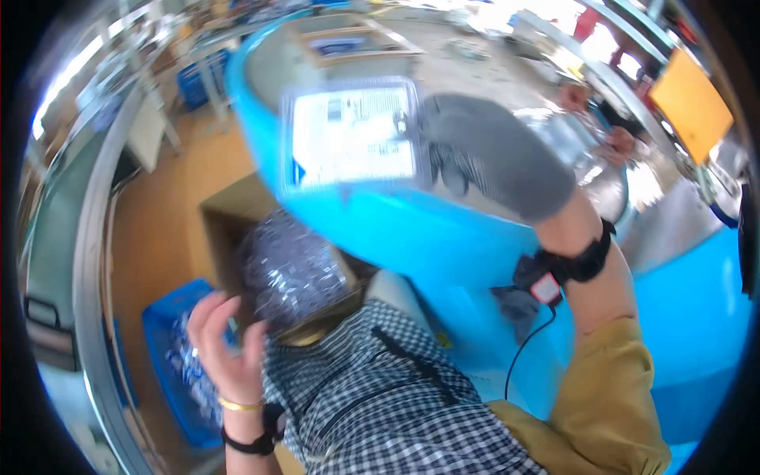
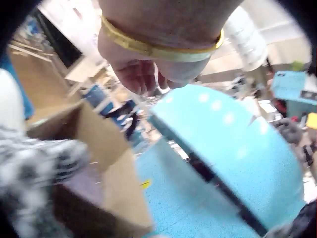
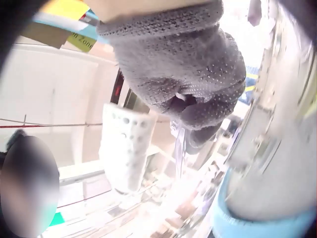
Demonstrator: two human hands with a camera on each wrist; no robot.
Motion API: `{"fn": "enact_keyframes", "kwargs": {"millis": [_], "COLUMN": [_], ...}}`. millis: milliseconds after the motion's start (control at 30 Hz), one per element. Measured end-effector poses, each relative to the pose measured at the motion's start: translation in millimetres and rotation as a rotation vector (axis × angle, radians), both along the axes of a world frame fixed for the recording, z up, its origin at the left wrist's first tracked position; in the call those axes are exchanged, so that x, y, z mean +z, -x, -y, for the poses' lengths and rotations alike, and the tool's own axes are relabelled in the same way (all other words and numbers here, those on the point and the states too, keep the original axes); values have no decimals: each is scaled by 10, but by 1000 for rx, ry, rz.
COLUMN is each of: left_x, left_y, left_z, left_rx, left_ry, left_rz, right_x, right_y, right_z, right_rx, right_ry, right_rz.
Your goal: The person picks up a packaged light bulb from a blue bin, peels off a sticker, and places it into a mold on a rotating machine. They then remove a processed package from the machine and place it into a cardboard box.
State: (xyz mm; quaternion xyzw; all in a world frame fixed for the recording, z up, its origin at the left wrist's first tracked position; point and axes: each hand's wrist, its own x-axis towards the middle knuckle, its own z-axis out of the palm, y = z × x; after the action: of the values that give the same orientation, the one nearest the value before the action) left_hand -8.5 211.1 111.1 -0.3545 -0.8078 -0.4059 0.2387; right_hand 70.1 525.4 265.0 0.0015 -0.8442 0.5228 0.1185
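The gloved right hand (image 1: 491, 154) pinches a clear pack (image 1: 352, 134) by one edge; the pack juts leftward from that grip, above the blue table (image 1: 348, 226). The bare left hand (image 1: 226, 348), fingers loosely bent, is lower, well apart.

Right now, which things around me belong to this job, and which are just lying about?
Likely part of the job:
- clear plastic pack, held in the gloved right grip
- cardboard box, holding shiny clear plastic
- blue table, under the pack

Seemingly just lying about:
- blue crate, beside the box
- yellow board, off to the right
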Motion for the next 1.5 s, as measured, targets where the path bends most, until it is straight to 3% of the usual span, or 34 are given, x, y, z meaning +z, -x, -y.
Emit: {"fn": "enact_keyframes", "kwargs": {"millis": [67, 167, 267, 333, 367, 400, 467, 500, 533, 600, 667, 733, 767, 800, 867, 933, 1000, 1100, 1200, 1233, 1300, 1367, 1433, 1500], "left_x": [401, 455, 186, -3, -58, -93, -180, -225, -319, -447, -468, -529, -643, -741, -826, -773, -688, -410, -497, -528, -594, -635, -740, -761], "left_y": [-119, -86, -42, -138, -185, -223, -306, -346, -368, -381, -428, -406, -369, -326, -265, -263, -284, -396, -450, -438, -416, -425, -428, -458], "left_z": [-137, -207, -55, 74, 96, 115, 107, 93, 114, 162, 162, 134, 107, 100, 171, 199, 318, 229, 132, 143, 166, 157, 175, 210], "left_rx": [-33, -61, -32, -15, -185, -270, -307, -311, -303, -385, -351, -299, -296, -284, -282, -109, 26, -182, -260, -254, -204, -193, -194, -174], "left_ry": [63, 83, 69, -294, -600, -725, -877, -898, -900, -1016, -956, -728, -756, -710, -574, -572, -393, -181, -246, -249, -32, 16, 39, 39], "left_rz": [-307, -341, -303, 465, 769, 918, 1088, 1113, 1115, 1270, 1278, 1213, 1256, 1213, 1144, 870, 684, 649, 1022, 1023, 734, 642, 479, 483], "right_x": [-109, -396, -658, -906, -1085, -1127, -1207, -1187, -1237, -1409, -1500, -1447, -1395, -1373, -1314, -1479, -1598, -1647, -1677, -1738, -1770, -1756, -1905, -2064], "right_y": [79, 134, 166, 163, 172, 163, 100, 10, -8, 14, -2, -66, -121, -176, -77, -37, -19, 4, 35, 61, 90, 146, 206, 290], "right_z": [437, 822, 971, 1011, 988, 1070, 1241, 1285, 1308, 1345, 1324, 1278, 1266, 1296, 1295, 1219, 1187, 1269, 1373, 1393, 1420, 1446, 1478, 1497], "right_rx": [103, 238, 230, 55, 51, 71, 353, 281, 285, 165, 176, 437, 567, 553, 489, 395, 310, 297, 342, 281, 220, 252, 254, 176], "right_ry": [-23, -33, 153, 112, 7, 6, 698, 548, 550, 720, 799, 607, 554, 646, 303, 231, 156, 69, -7, -81, -155, -386, -417, -506], "right_rz": [111, 111, 290, -10, -42, -42, 302, 345, 350, 506, 517, 512, 462, 571, 474, 451, 433, 322, 309, 218, 131, 97, 90, 113]}}
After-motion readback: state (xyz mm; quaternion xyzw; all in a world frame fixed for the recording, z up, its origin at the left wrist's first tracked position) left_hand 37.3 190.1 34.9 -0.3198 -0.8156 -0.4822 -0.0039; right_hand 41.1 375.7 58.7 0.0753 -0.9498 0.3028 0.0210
